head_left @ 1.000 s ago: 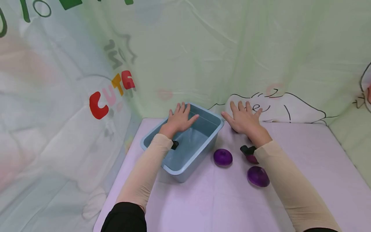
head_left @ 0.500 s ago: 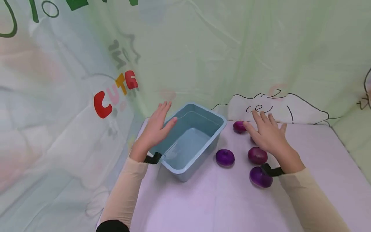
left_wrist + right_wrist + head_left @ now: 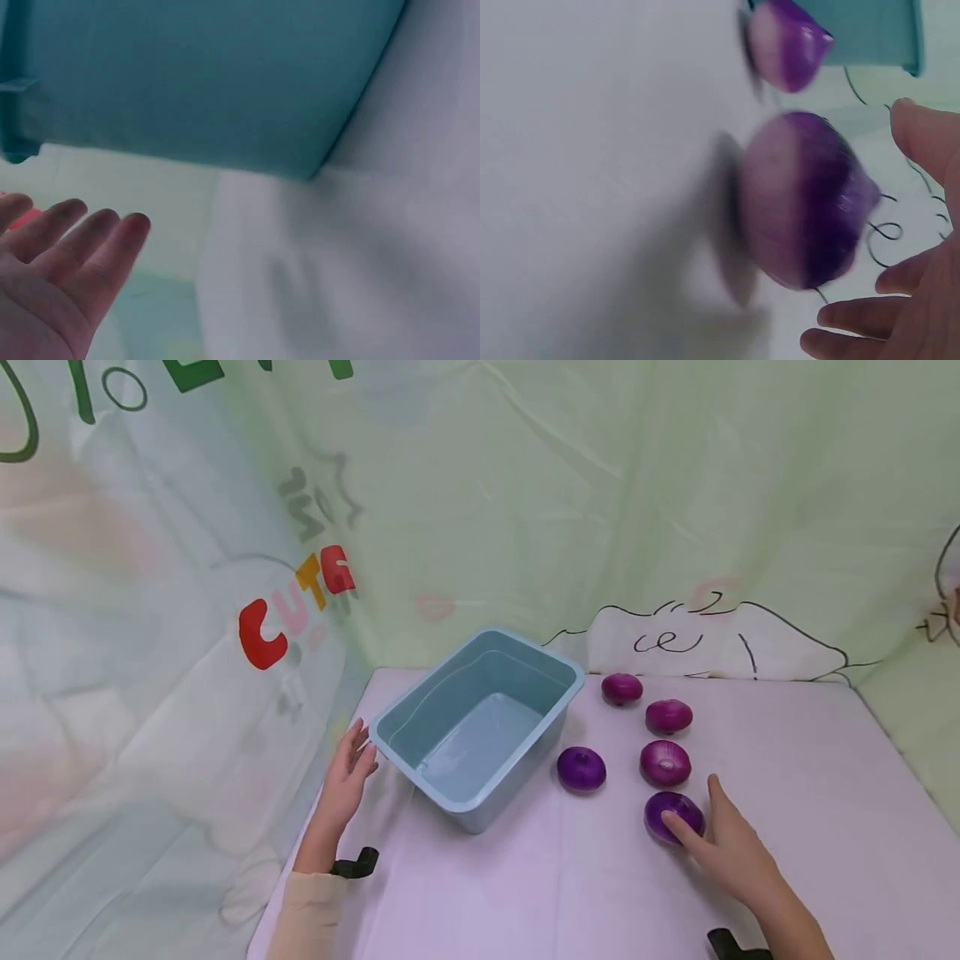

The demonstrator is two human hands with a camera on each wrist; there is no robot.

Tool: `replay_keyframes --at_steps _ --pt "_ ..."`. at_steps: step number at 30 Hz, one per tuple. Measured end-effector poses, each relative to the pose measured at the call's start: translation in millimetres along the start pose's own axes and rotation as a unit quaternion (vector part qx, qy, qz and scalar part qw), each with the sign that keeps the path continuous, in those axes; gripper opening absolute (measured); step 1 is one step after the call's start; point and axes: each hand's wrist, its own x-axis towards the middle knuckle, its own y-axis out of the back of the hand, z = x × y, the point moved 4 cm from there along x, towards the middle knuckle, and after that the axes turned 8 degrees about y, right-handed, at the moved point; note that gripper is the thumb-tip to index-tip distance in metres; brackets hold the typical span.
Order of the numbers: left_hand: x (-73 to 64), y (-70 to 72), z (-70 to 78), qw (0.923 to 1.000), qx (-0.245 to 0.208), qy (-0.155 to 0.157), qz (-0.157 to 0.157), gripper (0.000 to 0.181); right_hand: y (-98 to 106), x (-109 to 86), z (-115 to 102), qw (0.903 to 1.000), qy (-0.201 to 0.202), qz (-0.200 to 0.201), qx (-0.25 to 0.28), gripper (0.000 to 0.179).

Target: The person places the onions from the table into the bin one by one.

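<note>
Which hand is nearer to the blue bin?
Left. The left hand is beside the blue bin, at its left corner; the right hand is farther off to the right, by the frontmost purple onion.

The place is booth-like: cartoon-printed curtains (image 3: 480, 527) hang left, far and right around a lilac-topped table (image 3: 480, 902).
</note>
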Motion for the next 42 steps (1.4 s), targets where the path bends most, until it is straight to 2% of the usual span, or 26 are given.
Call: replay_keyframes --at_steps 2,5,10,18,27,36,39,42 --pt "0.5 -7.4 -8.4 0.9991 -0.041 -0.004 -0.001 0.065 -11.0 0.0 0.6 1.0 0.0 0.003 0.004 0.114" --pt "1.5 -18.2 -15.6 0.9973 -0.072 -0.015 0.001 0.059 -22.5 2.0 -1.0 0.9997 0.008 0.015 -0.015 0.118" --pt "2.1 -28.4 -14.8 0.9957 -0.088 -0.026 0.01 0.055 -32.6 5.1 -2.2 0.9971 0.017 0.036 -0.065 0.121" --pt "2.9 -30.7 -15.1 0.9952 -0.097 -0.007 0.01 0.052 -36.2 5.4 -1.1 0.9941 0.013 0.056 -0.092 0.122" --pt "1.1 -30.4 -17.0 0.996 -0.087 0.0 0.017 0.055 -38.0 4.0 -1.7 0.9957 -0.012 0.045 -0.08 0.114" --pt "-1.5 -30.0 -16.5 0.9959 -0.086 0.013 0.025 0.055 -41.1 -2.1 -10.4 0.9961 -0.046 0.019 -0.073 0.115" --pt "-1.5 -30.2 -16.1 0.9959 -0.087 0.013 0.022 0.055 -38.3 -4.2 -19.9 0.9967 -0.069 -0.004 -0.043 0.115" --pt "-0.6 -30.9 -16.3 0.9956 -0.091 0.011 0.019 0.056 -31.4 -3.4 -32.7 0.9951 -0.092 -0.031 0.019 0.112"
